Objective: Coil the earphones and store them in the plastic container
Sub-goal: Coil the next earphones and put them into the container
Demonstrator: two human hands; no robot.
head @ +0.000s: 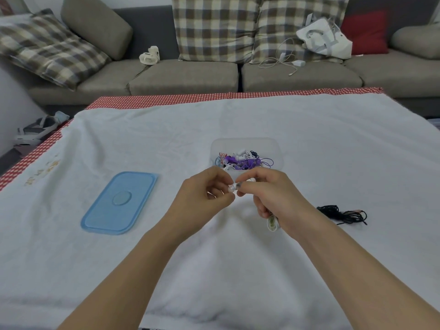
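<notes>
White-corded earphones (272,223) sit bunched in the right hand (273,196), the left hand (207,191) pinching an earbud; coiling looks nearly finished, then the clear plastic container (246,145) just beyond the grip awaits

Soft, even, rather dim light (shadows faint), slight overall softness, wide-angle bending at the edges.

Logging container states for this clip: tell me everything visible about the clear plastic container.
The plastic container is a clear, rounded-rectangular tub that stands upright and open on the white cloth, just beyond both hands. It holds a tangle of purple, white, blue and dark earphone cords. Its blue lid lies apart, flat on the cloth. Neither hand touches it.
</notes>
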